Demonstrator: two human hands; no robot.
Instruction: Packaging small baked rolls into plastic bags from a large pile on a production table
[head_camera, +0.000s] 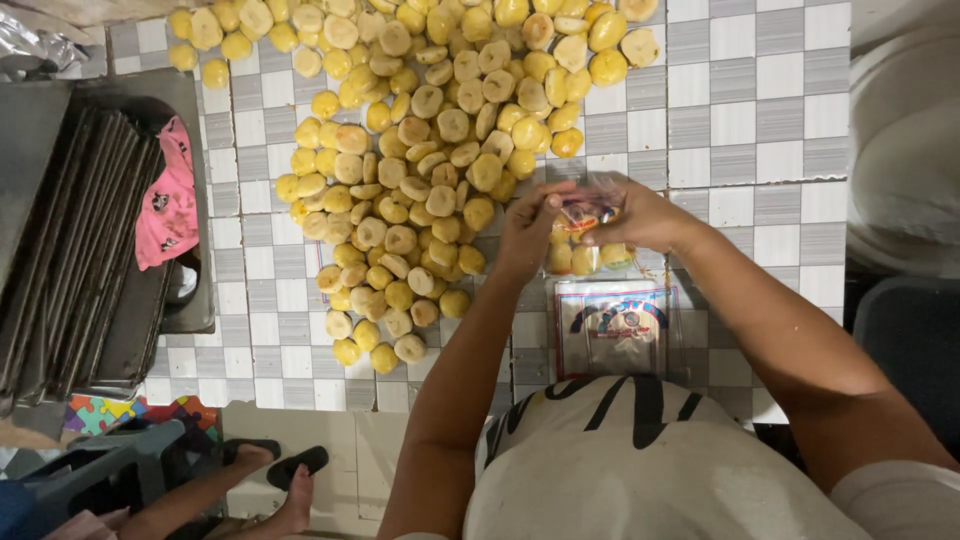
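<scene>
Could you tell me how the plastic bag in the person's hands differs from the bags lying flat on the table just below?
The held bag is open, bulging and hangs upright with yellow cakes inside, gripped by the left hand and right hand. The flat bags lie stacked, empty and untouched on the checkered table. Both are clear plastic with a colourful printed label.

Both bare forearms rise from the lower edge of the frame and converge just right of centre. The left hand (528, 228) has its fingers pinched together at the tips — thumb against forefinger. The right hand (640, 215) faces it, fingers curled inward, knuckles up — the two hands nearly touching, wrists slightly bent.
</scene>
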